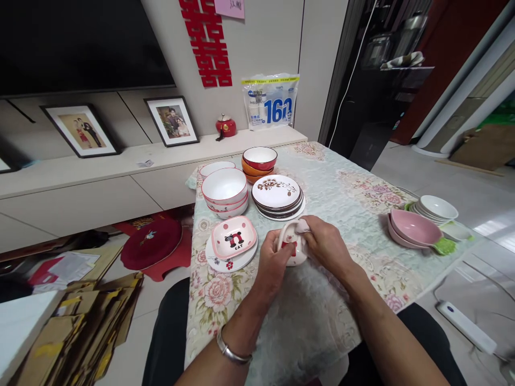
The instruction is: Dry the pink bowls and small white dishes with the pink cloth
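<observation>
L hand (274, 254) has its grip closed on the small bear dish (293, 242), thumb over its face; R hand (326, 241) grips the upper-R rim, sth white at its fingers, poss. cloth. Dish is tipped up betw. both, over the table (317, 321), long axis approx. up-down in view; plate stack (277, 194) beyond.

Dish (290, 237) partly hidden, television (80, 43) cropped, note (230, 8) cropped
</observation>
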Tool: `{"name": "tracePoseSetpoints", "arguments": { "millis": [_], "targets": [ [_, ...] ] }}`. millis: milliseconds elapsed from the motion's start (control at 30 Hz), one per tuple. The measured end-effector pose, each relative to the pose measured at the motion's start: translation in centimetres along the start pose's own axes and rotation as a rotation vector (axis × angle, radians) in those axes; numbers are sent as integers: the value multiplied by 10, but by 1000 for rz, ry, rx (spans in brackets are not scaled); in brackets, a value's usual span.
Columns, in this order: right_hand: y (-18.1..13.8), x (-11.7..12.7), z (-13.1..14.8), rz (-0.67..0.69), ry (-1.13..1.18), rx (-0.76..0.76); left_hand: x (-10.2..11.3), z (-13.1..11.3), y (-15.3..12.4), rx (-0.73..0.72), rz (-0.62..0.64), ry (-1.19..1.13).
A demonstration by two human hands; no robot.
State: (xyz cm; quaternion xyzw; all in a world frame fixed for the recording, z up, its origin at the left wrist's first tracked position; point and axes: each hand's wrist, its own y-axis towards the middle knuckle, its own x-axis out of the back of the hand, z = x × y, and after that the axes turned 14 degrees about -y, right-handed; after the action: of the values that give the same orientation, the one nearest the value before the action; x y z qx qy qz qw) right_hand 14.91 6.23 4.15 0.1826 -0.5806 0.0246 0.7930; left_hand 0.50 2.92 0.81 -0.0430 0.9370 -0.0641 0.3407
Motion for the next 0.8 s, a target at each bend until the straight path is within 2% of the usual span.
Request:
{"name": "tracePoseSetpoints", "arguments": {
  "millis": [100, 200, 333, 433, 633, 800],
  "targets": [
    [-4, 6, 2, -46, -58, 155, 2, 0, 0, 35, 37, 19],
    [-8, 8, 12, -113, -84, 289, 3, 1, 1, 4, 30, 106],
    [-9, 5, 22, -195, -73, 379, 4, 4, 0, -48, 14, 128],
    [-7, 4, 22, -187, -16, 341, 4, 6, 0, -83, -5, 118],
    [-2, 5, 14, -96, 163, 117, 9, 12, 4, -126, -70, 101],
    [2, 5, 13, 10, 159, -4, 5, 13, 1, -96, -90, 22]
  ]
}}
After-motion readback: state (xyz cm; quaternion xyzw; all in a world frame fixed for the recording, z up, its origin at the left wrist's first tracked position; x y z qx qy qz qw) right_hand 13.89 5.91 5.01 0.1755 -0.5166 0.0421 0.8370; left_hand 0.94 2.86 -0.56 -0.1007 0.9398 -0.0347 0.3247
